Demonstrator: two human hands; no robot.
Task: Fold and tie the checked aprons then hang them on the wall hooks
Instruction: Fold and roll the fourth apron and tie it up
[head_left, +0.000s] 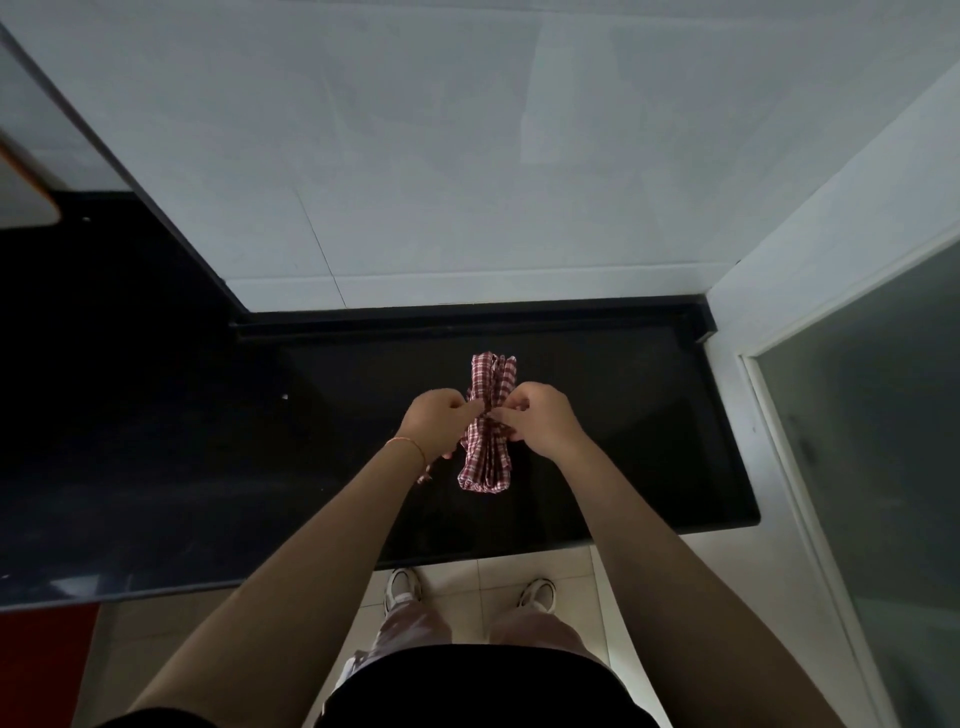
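Both hands meet at the waist of a folded red-and-white checked apron (488, 426), each grip pinching the cloth or its tie there: the left hand (435, 422) from the left with fingers curled in, the right hand (540, 421) from the right with fingertips tucked against the bundle. The apron is a narrow pleated bundle lying lengthwise on the black table (623, 415). A thin bracelet (410, 448) circles the left wrist. Pale wall tiles (467, 156) rise behind the table.
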